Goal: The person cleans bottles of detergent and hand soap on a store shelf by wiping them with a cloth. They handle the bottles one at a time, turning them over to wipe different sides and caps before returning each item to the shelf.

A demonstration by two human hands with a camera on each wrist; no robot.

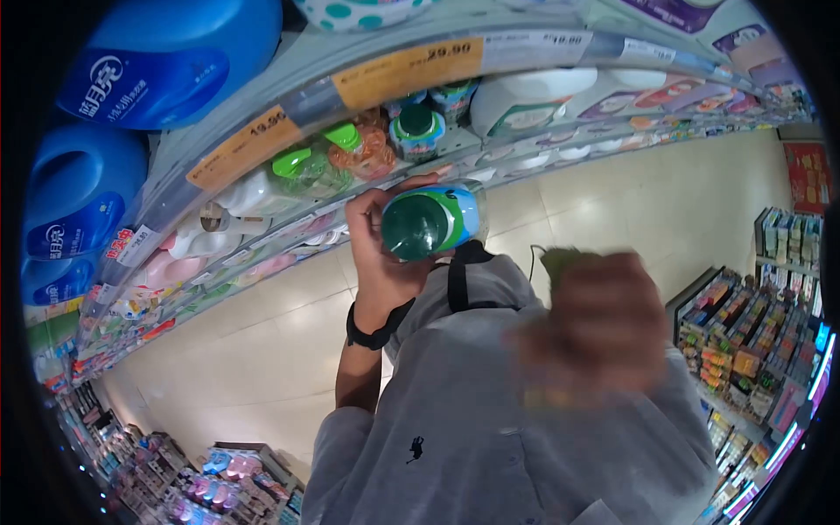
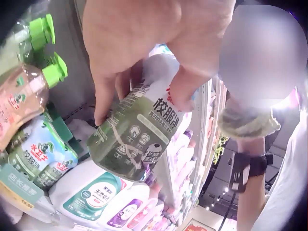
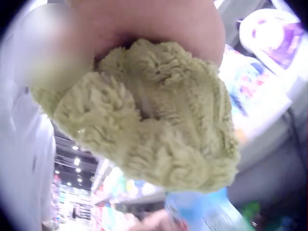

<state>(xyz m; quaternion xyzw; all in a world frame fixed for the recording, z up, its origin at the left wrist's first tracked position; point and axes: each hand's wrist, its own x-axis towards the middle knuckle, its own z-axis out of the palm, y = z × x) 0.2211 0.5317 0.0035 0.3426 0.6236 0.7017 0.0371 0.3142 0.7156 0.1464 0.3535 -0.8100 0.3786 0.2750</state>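
So the bottle [image 1: 437, 219] is the landmark here, held out in front of the person's body, just off the shelf edge [image 1: 317, 101] and not standing on anything. The left hand [image 1: 381, 262] is wrapped around its upper part, thumb one side and fingers the other, which I'd guess is for a steady hold and also leaves the lower body bare, label showing in the left wrist view. Its cap points up toward the head camera. Well to the right of the bottle in the head view is the right hand [image 1: 604, 324], badly smeared, but it looks clenched on a fluffy green cloth [image 3: 154, 115]. That's bunched up with the pile outward, probably so there's a thick soft wad under the palm; can't make out each finger. Just beyond the bottle sits a similar green-capped one [image 1: 417, 131], with pump bottles [image 1: 359, 153] to its left, likely grouped because they're the same sort of stuff. Price tags [image 1: 407, 70] run along the edge above the bottle, facing out, I suppose so shoppers can read them. Big blue jugs [image 1: 83, 201] are off to its left.
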